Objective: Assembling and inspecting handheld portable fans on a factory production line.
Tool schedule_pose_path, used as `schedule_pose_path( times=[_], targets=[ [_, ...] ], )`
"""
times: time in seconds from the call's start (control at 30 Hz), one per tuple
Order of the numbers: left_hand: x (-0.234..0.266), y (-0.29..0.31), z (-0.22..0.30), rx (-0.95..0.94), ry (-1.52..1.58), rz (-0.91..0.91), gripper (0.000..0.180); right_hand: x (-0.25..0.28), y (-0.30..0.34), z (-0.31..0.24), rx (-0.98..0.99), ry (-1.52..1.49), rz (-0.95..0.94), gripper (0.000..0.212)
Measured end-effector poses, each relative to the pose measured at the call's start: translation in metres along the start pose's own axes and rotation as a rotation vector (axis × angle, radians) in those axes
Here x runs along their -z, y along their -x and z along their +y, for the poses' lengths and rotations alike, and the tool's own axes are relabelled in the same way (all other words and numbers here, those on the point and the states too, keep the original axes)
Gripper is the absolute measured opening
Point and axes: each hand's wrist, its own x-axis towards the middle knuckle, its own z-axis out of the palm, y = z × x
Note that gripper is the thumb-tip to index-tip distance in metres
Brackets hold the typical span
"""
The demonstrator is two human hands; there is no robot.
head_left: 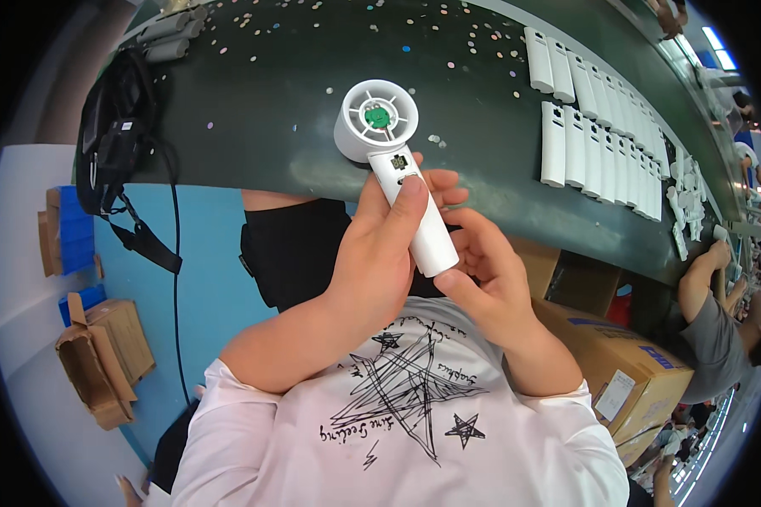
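Observation:
A white handheld fan [434, 239] is held out at the table's near edge, its round head up and tilted left. A green circuit board [377, 117] shows at the hub of the ribbed head, and a dark square opening sits at the top of the handle. My left hand [372, 245] wraps the handle, thumb lying along its front below the opening. At the handle's lower end, my right hand [495, 283] is closed with its thumb against the bottom tip. Its curled fingers are partly behind the handle.
White handle shells [553, 144] stand in two rows at the right of the dark green table [271, 110], with small white parts [687, 203] beyond. Small coloured discs are scattered at the back. A black bag [114, 127] lies left; cardboard boxes [604, 363] stand below right. Another person's arm [702, 275] is far right.

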Motion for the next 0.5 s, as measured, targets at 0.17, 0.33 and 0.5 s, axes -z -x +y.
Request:
schedule_pose_path(
  times=[0.17, 0.33, 0.5],
  targets=[
    [-0.001, -0.001, 0.003, -0.027, 0.0, -0.003, 0.052, -0.003, -0.001, -0.01, -0.145, -0.098, 0.012, 0.051],
    [-0.004, -0.003, -0.002, -0.066, -0.047, -0.038, 0.051, 0.004, -0.004, -0.004, -0.242, -0.5, -0.071, 0.047],
    [0.004, -0.002, 0.002, -0.126, -0.32, -0.216, 0.055, 0.004, -0.002, -0.001, -0.223, -0.486, -0.062, 0.038]
  ],
)
